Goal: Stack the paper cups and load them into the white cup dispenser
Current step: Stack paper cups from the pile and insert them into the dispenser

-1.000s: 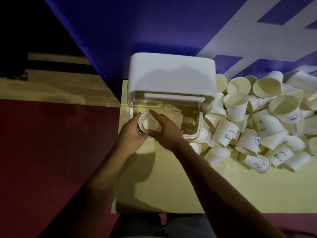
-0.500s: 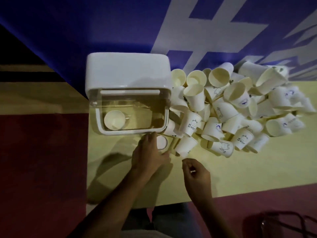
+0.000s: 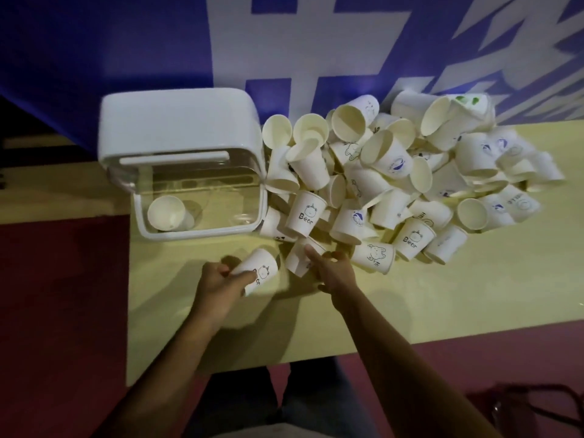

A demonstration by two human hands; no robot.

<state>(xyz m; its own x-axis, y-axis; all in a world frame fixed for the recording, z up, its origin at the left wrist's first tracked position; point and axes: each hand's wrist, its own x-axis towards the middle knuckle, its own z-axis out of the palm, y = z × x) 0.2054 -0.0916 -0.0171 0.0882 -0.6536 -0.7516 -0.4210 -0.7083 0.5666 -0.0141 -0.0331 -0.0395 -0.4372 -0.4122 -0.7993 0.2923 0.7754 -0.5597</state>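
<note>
The white cup dispenser (image 3: 177,128) stands at the table's back left, its clear front hanging open, with one paper cup (image 3: 166,213) lying inside at the left. Just in front of it my left hand (image 3: 221,286) grips a bear-printed paper cup (image 3: 260,273) tilted on its side. My right hand (image 3: 335,271) reaches into the near edge of the cup pile (image 3: 410,184), thumb and fingers closing round a lying cup (image 3: 300,259). Several loose white cups are heaped to the right of the dispenser.
The pale yellow table (image 3: 442,298) has bare surface in front of the pile and near its front edge. A blue and white banner (image 3: 284,42) hangs behind. Red floor lies left, and a dark bag (image 3: 537,409) sits at the lower right.
A cup was left inside the dispenser. My left hand has since picked a bear cup off the table, and my right hand has moved forward from the table into the pile's near edge.
</note>
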